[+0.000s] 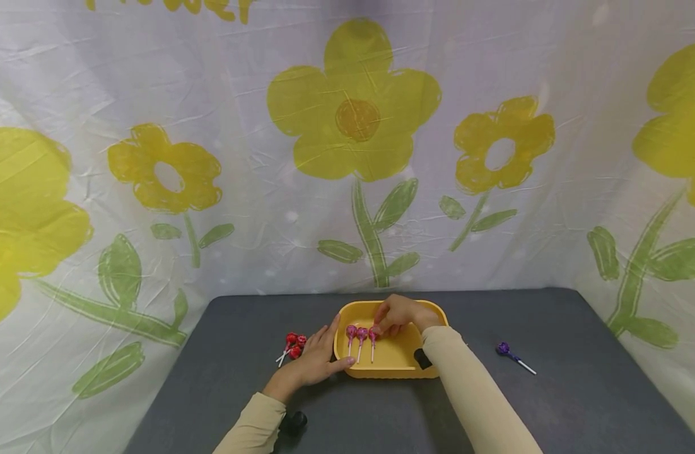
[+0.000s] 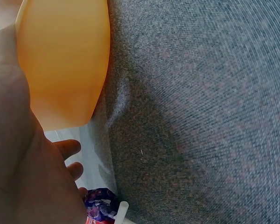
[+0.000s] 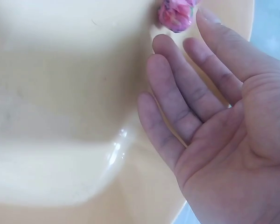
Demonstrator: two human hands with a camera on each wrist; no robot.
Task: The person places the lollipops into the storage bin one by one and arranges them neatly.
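Observation:
Inside the yellow tray (image 1: 401,366), three pink-wrapped lollipops (image 1: 362,334) lie side by side at the left, sticks toward the near edge. My left hand (image 1: 316,359) rests along the tray's left side, fingers extended and thumb over the near left corner. In the left wrist view, the palm faces the tray's outer wall (image 2: 67,65). Over the tray, my right hand (image 1: 401,313) has its fingertips by the head of the rightmost pink lollipop (image 1: 373,334). The right wrist view shows loosely bent fingers and a gap between thumb and index, beside a pink wrapper (image 3: 176,16).
Several red-wrapped lollipops (image 1: 295,345) lie in a cluster left of the tray, close to my left hand. A purple-wrapped lollipop (image 1: 503,349) lies alone on the dark table (image 1: 580,403) to the right. A flower-printed curtain (image 1: 256,252) hangs behind the table.

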